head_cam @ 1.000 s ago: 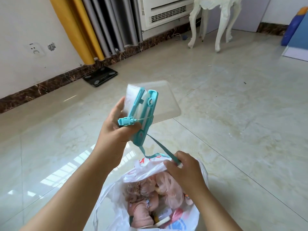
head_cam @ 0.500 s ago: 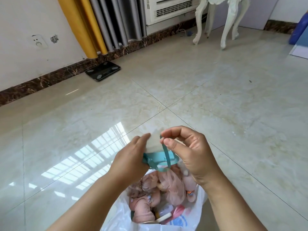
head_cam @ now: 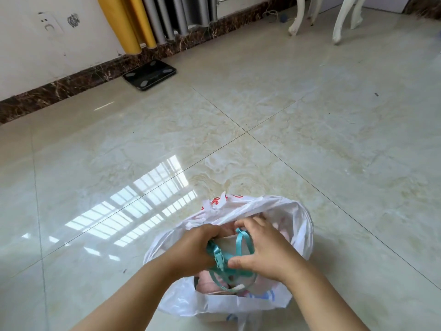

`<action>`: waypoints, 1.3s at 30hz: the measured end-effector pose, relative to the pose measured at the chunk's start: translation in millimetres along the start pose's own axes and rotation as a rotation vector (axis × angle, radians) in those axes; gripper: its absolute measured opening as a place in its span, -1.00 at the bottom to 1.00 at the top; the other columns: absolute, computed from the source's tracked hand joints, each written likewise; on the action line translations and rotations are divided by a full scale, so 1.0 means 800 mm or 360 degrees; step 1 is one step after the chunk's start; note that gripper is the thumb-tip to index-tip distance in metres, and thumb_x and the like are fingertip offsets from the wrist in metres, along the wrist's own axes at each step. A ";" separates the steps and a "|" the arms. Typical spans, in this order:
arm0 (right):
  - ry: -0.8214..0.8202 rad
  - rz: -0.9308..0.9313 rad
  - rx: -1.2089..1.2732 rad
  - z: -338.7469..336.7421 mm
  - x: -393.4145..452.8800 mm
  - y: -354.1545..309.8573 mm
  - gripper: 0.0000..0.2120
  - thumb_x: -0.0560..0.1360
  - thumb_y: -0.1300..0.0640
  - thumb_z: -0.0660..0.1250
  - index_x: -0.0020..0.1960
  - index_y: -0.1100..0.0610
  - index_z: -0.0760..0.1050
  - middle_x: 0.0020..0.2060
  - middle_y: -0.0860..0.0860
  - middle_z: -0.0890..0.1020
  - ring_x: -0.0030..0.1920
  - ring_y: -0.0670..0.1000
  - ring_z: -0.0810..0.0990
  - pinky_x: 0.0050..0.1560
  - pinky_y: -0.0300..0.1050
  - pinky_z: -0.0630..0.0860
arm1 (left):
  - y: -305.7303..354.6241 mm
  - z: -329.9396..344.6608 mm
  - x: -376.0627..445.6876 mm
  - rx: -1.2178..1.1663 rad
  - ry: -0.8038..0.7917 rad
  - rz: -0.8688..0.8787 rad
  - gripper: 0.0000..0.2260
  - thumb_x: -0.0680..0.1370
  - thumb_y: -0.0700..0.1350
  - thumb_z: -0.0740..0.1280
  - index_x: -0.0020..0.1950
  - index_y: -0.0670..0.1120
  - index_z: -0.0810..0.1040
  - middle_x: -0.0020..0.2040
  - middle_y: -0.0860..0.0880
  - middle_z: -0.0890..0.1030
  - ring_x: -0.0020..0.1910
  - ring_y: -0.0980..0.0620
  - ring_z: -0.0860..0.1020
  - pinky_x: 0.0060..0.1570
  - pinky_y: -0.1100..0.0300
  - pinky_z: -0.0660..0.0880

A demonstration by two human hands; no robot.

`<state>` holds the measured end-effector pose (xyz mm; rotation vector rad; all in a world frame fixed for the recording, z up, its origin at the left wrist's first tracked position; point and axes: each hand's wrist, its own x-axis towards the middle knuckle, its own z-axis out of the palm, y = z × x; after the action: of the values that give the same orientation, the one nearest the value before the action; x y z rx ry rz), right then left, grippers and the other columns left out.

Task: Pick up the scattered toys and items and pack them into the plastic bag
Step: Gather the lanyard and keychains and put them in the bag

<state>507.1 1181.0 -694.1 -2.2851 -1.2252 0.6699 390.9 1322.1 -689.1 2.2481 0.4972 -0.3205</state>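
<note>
Both hands pressing teal pouch, seemingly flat, into bag

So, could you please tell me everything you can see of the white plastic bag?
The white plastic bag stands open on the tiled floor, thin and crumpled, with red print at its far rim and blue print near the front. Pink soft toys fill it. Both hands press a teal strapped pouch into its mouth.
</note>
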 end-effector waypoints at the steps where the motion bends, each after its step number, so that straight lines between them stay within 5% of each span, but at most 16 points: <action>1: 0.0052 0.0061 -0.0130 0.015 0.001 0.004 -0.33 0.25 -0.22 0.42 0.26 -0.05 0.27 0.18 -0.10 0.36 0.26 -0.06 0.29 0.02 -0.30 0.02 | -0.010 0.011 0.003 0.0055 0.0000 -0.0041 -0.67 0.37 -0.18 0.40 0.04 0.18 0.53 -0.03 0.10 0.56 -0.10 0.23 0.50 -0.12 0.27 0.47; 3: 0.0213 0.0223 -0.0399 0.044 0.000 0.009 -0.28 0.17 -0.18 0.50 0.21 0.06 0.32 0.12 0.00 0.41 0.19 0.09 0.41 0.16 -0.06 0.24 | -0.025 0.030 0.008 0.0331 0.0026 -0.0114 -0.50 0.42 -0.20 0.33 0.33 0.12 0.39 0.29 0.09 0.44 0.23 0.08 0.42 0.17 0.18 0.44; 6: 0.0473 0.0394 -0.0416 0.079 -0.009 0.020 -0.27 -0.04 -0.09 0.62 0.00 0.16 0.43 -0.06 0.11 0.50 -0.06 0.17 0.54 -0.13 0.05 0.51 | -0.030 0.047 0.010 0.0462 0.0148 -0.0117 -0.46 0.46 -0.18 0.27 0.41 0.14 0.29 0.42 0.18 0.29 0.38 0.08 0.27 0.28 0.17 0.35; 8: 0.0568 0.0422 -0.0390 0.092 -0.018 0.024 -0.35 -0.01 -0.03 0.62 -0.04 0.16 0.43 -0.03 0.14 0.51 -0.04 0.19 0.52 -0.16 0.06 0.50 | -0.032 0.052 0.009 0.0532 0.0290 -0.0038 -0.50 0.45 -0.20 0.29 0.35 0.13 0.39 0.35 0.16 0.38 0.32 0.04 0.34 0.23 0.17 0.38; 11: 0.0664 0.0450 -0.0358 0.098 -0.027 0.029 -0.38 0.04 0.03 0.60 0.03 0.14 0.48 0.04 0.15 0.51 0.06 0.18 0.43 -0.06 0.12 0.44 | -0.035 0.058 0.008 0.0652 0.0458 0.0212 -0.62 0.27 -0.16 0.46 0.06 0.08 0.59 0.00 0.07 0.58 -0.05 0.00 0.54 -0.15 0.19 0.52; 15: 0.0651 0.0410 -0.0264 0.103 -0.028 0.041 -0.37 0.11 0.13 0.58 0.13 0.11 0.44 0.01 0.13 0.53 0.02 0.17 0.47 -0.07 0.05 0.49 | -0.034 0.073 0.006 0.0685 0.0329 0.0419 -0.77 0.28 -0.08 0.37 -0.09 0.06 0.63 -0.16 0.09 0.58 -0.23 0.05 0.57 -0.35 0.26 0.49; 18: 0.0453 0.0248 -0.0006 0.103 -0.029 0.055 -0.36 0.39 0.24 0.38 0.41 0.15 0.21 0.37 0.10 0.33 0.37 0.10 0.30 0.30 -0.27 0.21 | -0.027 0.082 0.011 0.0845 0.0104 0.0272 -0.62 0.41 -0.09 0.23 0.22 0.03 0.52 0.20 0.07 0.52 0.12 -0.02 0.53 0.03 0.16 0.46; 20: 0.0327 0.0192 0.0208 0.097 -0.033 0.063 -0.41 0.49 0.22 0.25 0.46 0.08 0.13 0.45 -0.03 0.20 0.44 -0.07 0.14 0.27 -0.47 -0.02 | -0.034 0.085 0.013 0.0885 0.0145 0.0232 -0.57 0.47 -0.10 0.16 0.34 0.06 0.41 0.33 0.10 0.42 0.27 -0.01 0.42 0.19 0.14 0.35; 24: 0.0645 0.0208 0.0241 0.066 -0.045 0.078 -0.60 0.39 0.13 0.37 0.22 0.11 0.48 0.16 -0.01 0.55 0.15 0.00 0.53 0.13 -0.27 0.37 | -0.009 0.077 0.021 0.0678 0.0345 0.0338 -0.75 0.39 0.01 0.21 -0.03 0.07 0.62 -0.13 0.08 0.61 -0.15 0.00 0.59 -0.27 0.21 0.52; 27: 0.0790 0.0224 0.0245 0.043 -0.062 0.093 -0.68 0.35 0.13 0.43 0.10 0.09 0.54 -0.02 -0.04 0.60 -0.07 -0.04 0.58 -0.06 -0.25 0.47 | 0.030 0.088 0.033 0.0578 0.0361 0.0475 -0.76 0.41 0.05 0.18 -0.11 0.05 0.62 -0.24 0.09 0.59 -0.29 0.03 0.58 -0.41 0.28 0.45; 33: 0.0853 0.0459 0.0379 0.002 -0.135 0.138 -0.73 0.34 0.06 0.38 0.03 0.07 0.57 -0.21 -0.07 0.60 -0.29 -0.05 0.56 -0.18 -0.14 0.54 | 0.110 0.132 0.066 0.0535 0.0089 0.0667 -0.76 0.42 0.05 0.22 0.00 0.09 0.61 -0.17 0.13 0.63 -0.24 0.14 0.56 -0.33 0.39 0.33; 39: 0.0919 0.0885 0.0374 -0.013 -0.256 0.204 -0.73 0.41 0.05 0.39 0.10 0.04 0.54 -0.16 -0.13 0.53 -0.17 -0.09 0.55 -0.07 -0.20 0.47 | 0.188 0.215 0.103 0.0642 -0.0303 0.0967 -0.60 0.40 0.20 0.08 0.09 0.12 0.56 -0.17 0.19 0.53 -0.25 0.20 0.55 -0.17 0.22 0.51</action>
<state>516.3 923.5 -742.5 -2.3711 -0.2327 0.2633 520.1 1121.6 -734.1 2.5861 -0.3886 -0.3293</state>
